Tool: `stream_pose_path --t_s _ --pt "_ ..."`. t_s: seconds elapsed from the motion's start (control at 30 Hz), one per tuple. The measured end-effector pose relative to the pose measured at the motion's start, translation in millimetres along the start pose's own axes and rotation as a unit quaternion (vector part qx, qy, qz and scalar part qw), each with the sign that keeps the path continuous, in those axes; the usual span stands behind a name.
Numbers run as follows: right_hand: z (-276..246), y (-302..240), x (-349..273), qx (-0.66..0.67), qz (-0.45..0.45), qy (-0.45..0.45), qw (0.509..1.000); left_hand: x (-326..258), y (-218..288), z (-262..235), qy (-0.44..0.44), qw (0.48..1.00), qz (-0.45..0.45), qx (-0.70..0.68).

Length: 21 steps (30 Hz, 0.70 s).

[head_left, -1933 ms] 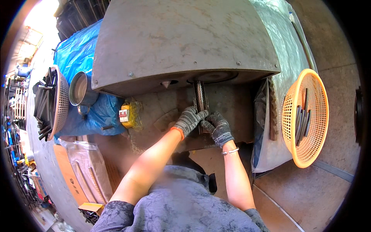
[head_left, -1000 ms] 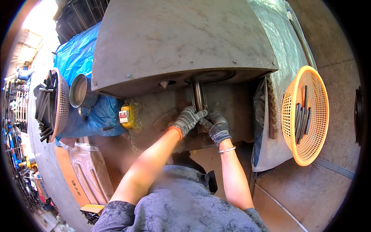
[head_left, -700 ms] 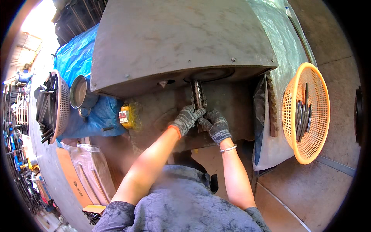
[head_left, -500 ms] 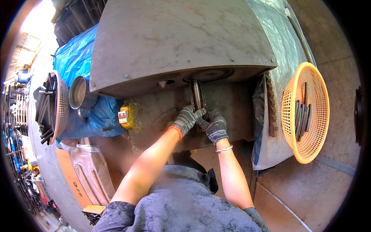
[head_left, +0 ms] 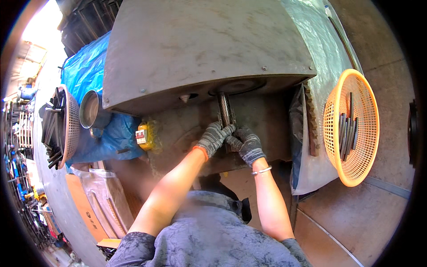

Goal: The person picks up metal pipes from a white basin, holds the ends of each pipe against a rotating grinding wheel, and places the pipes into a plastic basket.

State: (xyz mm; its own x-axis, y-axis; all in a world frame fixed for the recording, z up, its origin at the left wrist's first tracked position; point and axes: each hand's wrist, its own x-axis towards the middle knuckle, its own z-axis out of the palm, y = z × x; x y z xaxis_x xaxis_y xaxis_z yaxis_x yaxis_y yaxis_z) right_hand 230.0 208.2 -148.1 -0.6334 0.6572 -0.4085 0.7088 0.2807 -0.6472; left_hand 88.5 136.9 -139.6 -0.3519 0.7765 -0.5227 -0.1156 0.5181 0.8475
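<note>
A shiny dark metal rod sticks out toward me from under the front of a big grey metal machine housing. My left hand, in a grey knitted glove with an orange cuff, is closed at the rod's near end from the left. From the right, my right hand, gloved in dark grey, has its fingers bent against the same end. The thumbs and fingertips nearly meet there. Both palms are hidden, and so is most of what lies between them.
An orange plastic basket at right holds several short dark tubes. A pale basket of black tubes, a metal pot and a yellow packet stand at left. A toothed metal strip stands beside the right-hand plastic sheeting.
My right hand has shifted very slightly to the right and its wrist with it. The left hand stays at the rod. The whole view has moved a little.
</note>
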Motion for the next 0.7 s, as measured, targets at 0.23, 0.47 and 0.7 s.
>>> stream_pose_path --t_s 0.23,0.47,0.7 --pt "5.7 -0.3 2.0 0.02 0.023 0.019 0.999 1.8 5.0 1.6 0.001 0.999 -0.024 0.028" --pt "11.9 22.2 1.3 0.044 -0.155 0.117 0.98 14.3 -19.5 1.8 0.013 0.997 -0.026 0.069" --pt "-5.1 -12.3 -5.2 0.02 0.001 0.016 1.0 4.4 -4.2 1.4 -0.006 1.0 -0.024 0.0"
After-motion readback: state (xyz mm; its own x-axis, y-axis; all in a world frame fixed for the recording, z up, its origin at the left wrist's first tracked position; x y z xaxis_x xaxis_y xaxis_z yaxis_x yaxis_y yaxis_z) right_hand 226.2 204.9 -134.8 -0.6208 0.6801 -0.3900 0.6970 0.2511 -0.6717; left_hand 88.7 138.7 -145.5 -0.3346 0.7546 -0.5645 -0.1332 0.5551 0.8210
